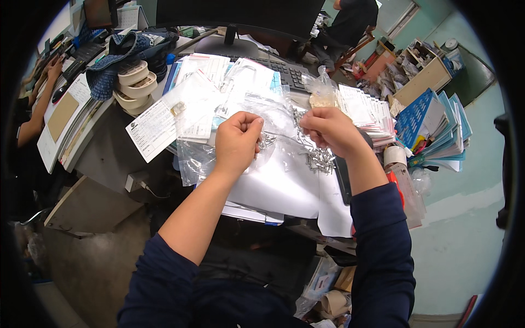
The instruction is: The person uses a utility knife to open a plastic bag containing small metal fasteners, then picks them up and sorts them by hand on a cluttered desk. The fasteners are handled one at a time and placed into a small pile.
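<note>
My left hand is curled, thumb against the bent forefinger, above the white sheets; what it holds, if anything, is hidden. Small shiny metal pieces show just right of its fingers. To the right, my right hand has its thumb and fingers pinched together, and I cannot make out anything between them. Under and in front of that hand lies a loose heap of small silvery metal parts on white paper. Beyond both hands spreads a clear plastic bag, and another clear bag lies by my left wrist.
A keyboard and monitor stand at the back. Stacked cream trays and a blue cap sit at left. Paper stacks, a tape roll and a dark phone-like slab flank my right arm. Other people work nearby.
</note>
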Motion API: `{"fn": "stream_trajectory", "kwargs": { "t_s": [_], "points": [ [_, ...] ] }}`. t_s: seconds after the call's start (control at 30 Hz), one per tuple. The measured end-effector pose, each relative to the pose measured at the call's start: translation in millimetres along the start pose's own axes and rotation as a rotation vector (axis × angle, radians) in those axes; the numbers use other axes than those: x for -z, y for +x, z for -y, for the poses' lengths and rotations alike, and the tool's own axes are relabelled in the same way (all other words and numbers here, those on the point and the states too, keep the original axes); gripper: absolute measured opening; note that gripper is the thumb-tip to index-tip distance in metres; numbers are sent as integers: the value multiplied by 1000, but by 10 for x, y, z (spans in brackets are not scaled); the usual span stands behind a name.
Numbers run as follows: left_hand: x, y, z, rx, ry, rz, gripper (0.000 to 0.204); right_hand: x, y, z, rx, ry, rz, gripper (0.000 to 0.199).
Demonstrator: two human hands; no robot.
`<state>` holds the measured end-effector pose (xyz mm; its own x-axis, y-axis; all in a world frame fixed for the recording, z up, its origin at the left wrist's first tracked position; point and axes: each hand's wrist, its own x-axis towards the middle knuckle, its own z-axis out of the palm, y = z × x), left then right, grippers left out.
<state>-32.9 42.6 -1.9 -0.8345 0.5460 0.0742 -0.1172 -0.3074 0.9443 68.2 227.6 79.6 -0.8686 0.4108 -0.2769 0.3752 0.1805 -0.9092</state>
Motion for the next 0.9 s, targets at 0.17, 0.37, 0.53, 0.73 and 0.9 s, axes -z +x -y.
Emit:
{"fn": "stream_trajectory", "kwargs": {
  "t_s": [0.17, 0.37, 0.53, 0.73, 0.9],
  "points": [
    [38, 7, 1, 3, 46, -17, 13, -354, 83, 202, 36, -199, -119, 23],
    [-8, -1, 13, 2, 39, -24, 13, 177, 160, -231, 58, -789, -347, 25],
    [28, 6, 9, 1, 57, -30, 14, -62, 53, -322, 107, -893, -243, 31],
    [15, 7, 12, 0, 38, -22, 14, 6, 138, -439, 121, -976, -238, 24],
    [21, 6, 7, -12, 26, -3, 14, 217, 93, -383, -44, -553, -147, 17]
  ]
}}
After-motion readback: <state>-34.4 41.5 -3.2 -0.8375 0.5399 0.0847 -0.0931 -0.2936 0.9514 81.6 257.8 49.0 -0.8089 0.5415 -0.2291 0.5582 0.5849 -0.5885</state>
